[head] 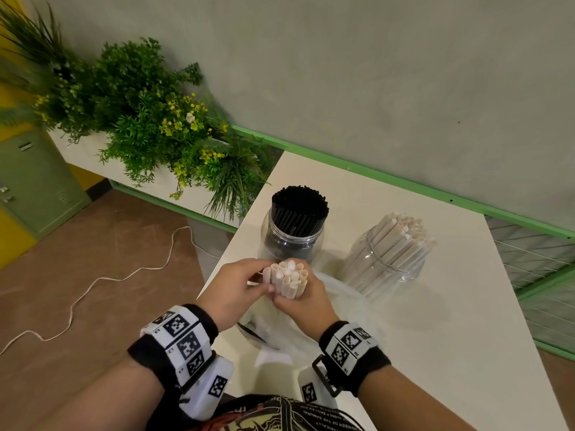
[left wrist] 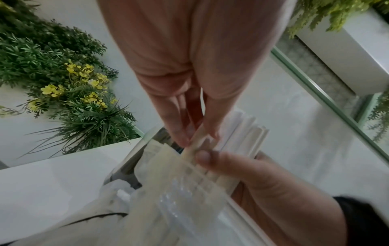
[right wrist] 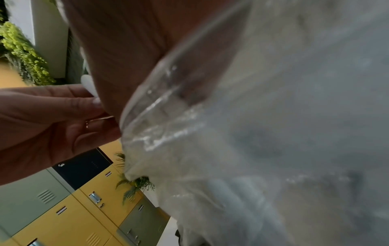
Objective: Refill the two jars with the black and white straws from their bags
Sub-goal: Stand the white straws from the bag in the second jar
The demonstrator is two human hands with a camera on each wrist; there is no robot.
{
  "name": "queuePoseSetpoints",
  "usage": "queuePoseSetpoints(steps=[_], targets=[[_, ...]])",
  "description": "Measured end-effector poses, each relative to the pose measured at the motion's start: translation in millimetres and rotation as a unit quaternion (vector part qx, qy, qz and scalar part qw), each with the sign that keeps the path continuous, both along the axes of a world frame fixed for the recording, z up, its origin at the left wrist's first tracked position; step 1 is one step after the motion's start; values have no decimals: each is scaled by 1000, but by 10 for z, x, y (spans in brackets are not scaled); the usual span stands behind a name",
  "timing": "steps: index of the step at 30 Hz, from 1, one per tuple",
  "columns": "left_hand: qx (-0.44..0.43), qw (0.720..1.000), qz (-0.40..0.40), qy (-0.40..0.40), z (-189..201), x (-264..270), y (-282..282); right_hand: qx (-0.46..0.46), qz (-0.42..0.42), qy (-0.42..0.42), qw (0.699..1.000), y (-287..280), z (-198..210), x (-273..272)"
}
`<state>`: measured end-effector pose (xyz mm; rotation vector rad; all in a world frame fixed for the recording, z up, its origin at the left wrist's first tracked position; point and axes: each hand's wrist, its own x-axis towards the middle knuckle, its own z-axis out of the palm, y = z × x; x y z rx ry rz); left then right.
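An upright bundle of white straws (head: 287, 276) stands over the table's near left corner, held between both hands. My right hand (head: 306, 295) grips the bundle from the right, thumb across it (left wrist: 203, 157). My left hand (head: 264, 283) pinches one straw (left wrist: 194, 144) at the bundle's left side. The straws' lower part sits inside a clear plastic bag (head: 339, 293) that hangs below my hands (left wrist: 168, 199) and fills the right wrist view (right wrist: 273, 133). Behind stand a glass jar of black straws (head: 295, 219) and a glass jar of white straws (head: 392, 253), both well filled.
The white table (head: 420, 337) has a wall and a green rail (head: 404, 185) along its far side. A crumpled clear bag (head: 267, 340) lies under my wrists. A planter of green plants (head: 149, 126) stands left of the table, with a white cord (head: 93, 287) on the floor.
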<state>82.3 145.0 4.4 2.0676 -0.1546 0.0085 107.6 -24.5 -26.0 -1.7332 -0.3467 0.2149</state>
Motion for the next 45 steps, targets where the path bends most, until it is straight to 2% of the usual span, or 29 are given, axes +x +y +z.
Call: queuePoseSetpoints(steps=[5, 10, 14, 17, 20, 24, 30, 33, 39, 42, 45], targets=[[-48, 997, 53, -20, 24, 7, -72, 14, -31, -4, 999, -3, 4, 4], [-56, 996, 42, -52, 45, 23, -175, 16, -33, -5, 999, 8, -13, -43], [-125, 991, 42, -25, 81, 26, -187, 30, -78, -20, 996, -61, -3, -20], [-66, 997, 28, -37, 48, 15, -142, 59, -111, -18, 992, -136, -4, -26], [-21, 999, 1, -48, 6, -2, -155, 61, -110, -22, 992, -159, 2, -58], [-6, 999, -23, -44, -29, -4, -244, 86, -90, -20, 992, -119, -25, -111], [25, 998, -8, -58, -87, -1, -183, 56, -149, -36, 987, -173, -40, -126], [48, 998, -5, -39, -114, -7, -136, 63, -173, -25, 983, -245, -11, -80], [92, 994, -58, 5, 13, -17, -190, 118, -172, -48, 977, -420, 437, 56], [115, 988, -102, 27, 131, 29, -293, 131, -146, -66, 978, -558, 818, 113], [91, 985, -137, 44, 242, 100, -459, 144, -101, -82, 981, -625, 1150, 133]])
